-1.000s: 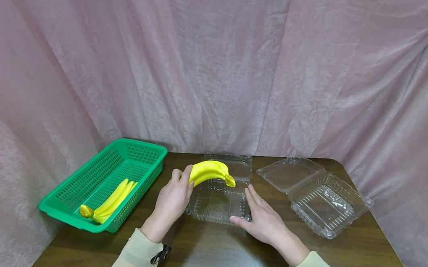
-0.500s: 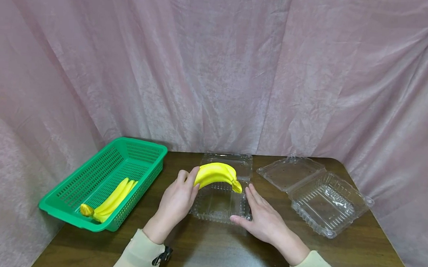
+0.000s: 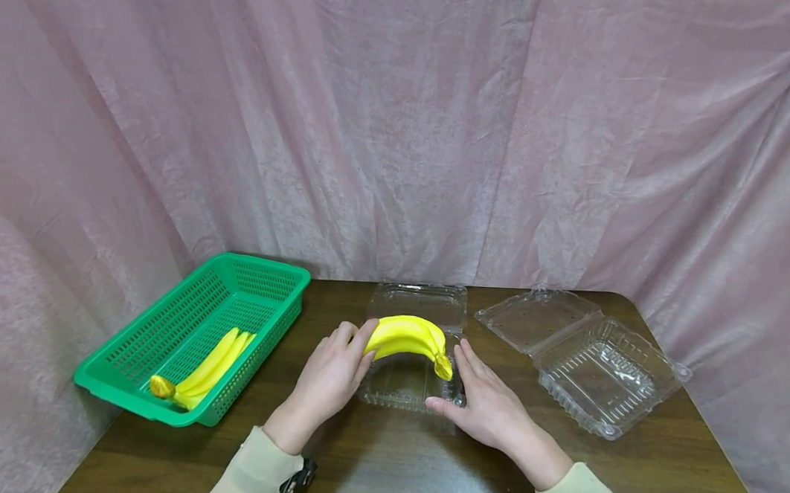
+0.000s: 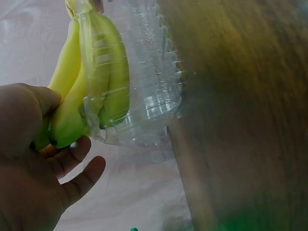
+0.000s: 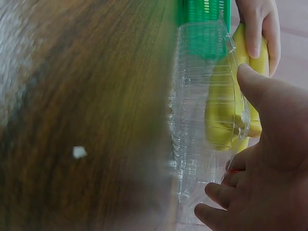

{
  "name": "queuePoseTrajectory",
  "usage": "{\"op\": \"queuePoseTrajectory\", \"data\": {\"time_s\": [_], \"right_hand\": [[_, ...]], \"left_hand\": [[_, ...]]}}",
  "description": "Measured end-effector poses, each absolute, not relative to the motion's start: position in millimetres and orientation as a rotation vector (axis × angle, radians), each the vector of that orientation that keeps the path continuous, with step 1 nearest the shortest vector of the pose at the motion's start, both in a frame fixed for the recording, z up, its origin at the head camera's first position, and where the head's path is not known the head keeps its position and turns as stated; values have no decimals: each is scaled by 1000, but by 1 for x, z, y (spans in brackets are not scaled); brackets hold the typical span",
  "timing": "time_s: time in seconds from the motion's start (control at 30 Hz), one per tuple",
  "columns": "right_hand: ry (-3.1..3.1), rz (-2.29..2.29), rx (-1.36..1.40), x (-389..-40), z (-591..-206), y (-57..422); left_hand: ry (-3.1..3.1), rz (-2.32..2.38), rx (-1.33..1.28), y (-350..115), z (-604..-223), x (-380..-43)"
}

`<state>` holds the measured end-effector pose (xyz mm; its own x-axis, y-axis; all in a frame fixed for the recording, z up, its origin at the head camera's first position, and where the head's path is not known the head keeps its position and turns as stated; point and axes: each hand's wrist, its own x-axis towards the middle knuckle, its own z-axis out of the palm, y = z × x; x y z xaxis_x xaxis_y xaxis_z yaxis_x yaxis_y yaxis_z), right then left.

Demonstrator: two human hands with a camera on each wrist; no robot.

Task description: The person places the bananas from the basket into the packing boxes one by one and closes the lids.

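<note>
— What's biggest around you?
— The pink curtain (image 3: 401, 128), falling in folds behind and beside the table (image 3: 383, 469), whose far edge meets the cloth.

— And on the wood?
— The green basket (image 3: 170, 324) at my left, its outer corner jutting past the table's left edge. Then the right box (image 3: 571, 405), its lid (image 3: 535, 317) laid back and one corner by the table's right edge. Then the middle box (image 3: 394, 400) before me, its lid (image 3: 419, 301) lying open toward the far edge.

— Where's your room?
— A strip of wood separates the basket from my left hand (image 3: 331, 370); another runs between my right hand (image 3: 494, 408) and the right box. More wood stretches between my wrists.

— What are they holding?
— My left thumb and fingers pinch the bananas (image 3: 406, 338) by the tips, stem pointing right and down. My right hand is spread, fingers straight along the middle box's right edge, thumb apart at the near corner.

— So where's that bunch?
— At the middle box, partly above its rim and partly seen through its wall. Whether it touches the bottom, I can't tell.

— Anything else?
— Another bunch (image 3: 210, 367) in the basket's near end, and a black strap (image 3: 299, 476) at my left wrist.
</note>
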<state>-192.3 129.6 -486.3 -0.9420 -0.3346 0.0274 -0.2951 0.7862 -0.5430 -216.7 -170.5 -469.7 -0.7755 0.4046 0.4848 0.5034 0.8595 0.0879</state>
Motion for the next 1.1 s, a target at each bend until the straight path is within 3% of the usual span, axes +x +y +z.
{"op": "queuePoseTrajectory", "data": {"time_s": [1.1], "right_hand": [[2888, -883, -516, -192, -487, 130]], "left_hand": [[-2690, -228, -768, -168, -492, -220]]}}
